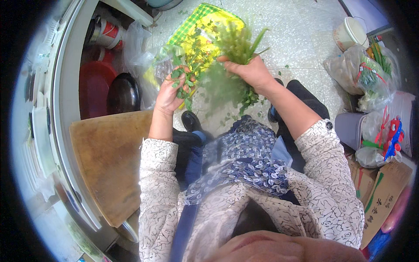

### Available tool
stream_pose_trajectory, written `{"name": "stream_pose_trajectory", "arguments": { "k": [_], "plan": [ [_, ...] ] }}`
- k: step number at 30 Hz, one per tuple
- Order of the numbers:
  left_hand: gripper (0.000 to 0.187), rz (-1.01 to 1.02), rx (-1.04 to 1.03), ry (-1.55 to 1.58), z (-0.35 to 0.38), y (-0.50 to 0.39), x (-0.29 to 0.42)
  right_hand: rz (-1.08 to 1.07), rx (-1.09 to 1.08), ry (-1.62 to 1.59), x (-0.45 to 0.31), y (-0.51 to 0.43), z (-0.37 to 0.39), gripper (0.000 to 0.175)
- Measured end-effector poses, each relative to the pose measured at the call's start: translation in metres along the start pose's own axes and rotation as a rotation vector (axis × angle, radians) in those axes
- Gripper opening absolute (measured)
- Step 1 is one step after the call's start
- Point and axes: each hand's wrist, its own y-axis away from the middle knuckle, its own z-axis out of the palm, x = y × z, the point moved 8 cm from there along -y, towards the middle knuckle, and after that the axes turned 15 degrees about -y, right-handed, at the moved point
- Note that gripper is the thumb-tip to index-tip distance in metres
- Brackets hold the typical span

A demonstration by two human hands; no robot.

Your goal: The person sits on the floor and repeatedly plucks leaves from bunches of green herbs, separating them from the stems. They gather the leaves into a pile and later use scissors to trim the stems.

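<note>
My right hand (250, 72) grips a thick bunch of leafy green herbs (230, 90) by the stems, which point away from me; motion blurs the bunch, and its leaves hang towards my lap. To its left, my left hand (175, 90) has a few thin leafy sprigs (186, 93) between its curled fingers. Beyond both hands a yellow bag with a green checked edge (193, 24) lies flat on the speckled floor, with loose sprigs on it. Small leaf bits are scattered on the floor near my shoes.
A wooden board (111, 163) lies at my left, beside shelving that holds a black round pan (124, 93) and a red basin (95, 86). On the right are a lidded white bucket (352, 34), plastic bags of vegetables (370, 73), a grey bin (350, 129) and cardboard boxes (383, 196).
</note>
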Motion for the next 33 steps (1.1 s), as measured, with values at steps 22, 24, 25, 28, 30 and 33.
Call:
{"name": "stream_pose_trajectory", "arguments": {
  "k": [22, 24, 25, 28, 30, 33],
  "plan": [
    [0.016, -0.106, 0.35, 0.007, -0.04, 0.013, 0.016, 0.176, 0.217, -0.211, 0.016, -0.011, -0.005, 0.014],
    [0.017, -0.091, 0.304, -0.095, -0.033, 0.011, 0.015, 0.151, 0.234, -0.031, 0.009, -0.011, -0.004, 0.017],
    [0.02, -0.116, 0.323, -0.166, -0.032, 0.01, 0.011, 0.135, 0.234, 0.048, 0.006, -0.012, -0.003, 0.018],
    [0.026, -0.193, 0.323, -0.334, -0.026, 0.007, -0.003, -0.012, 0.158, 0.047, -0.003, -0.017, 0.009, 0.017],
    [0.027, -0.247, 0.263, -0.381, -0.022, 0.006, -0.014, -0.043, 0.131, 0.025, -0.001, -0.017, 0.013, 0.016],
    [0.023, -0.285, 0.213, -0.539, -0.014, 0.005, -0.025, -0.061, 0.06, 0.147, 0.005, -0.016, 0.019, 0.02]
  ]
}}
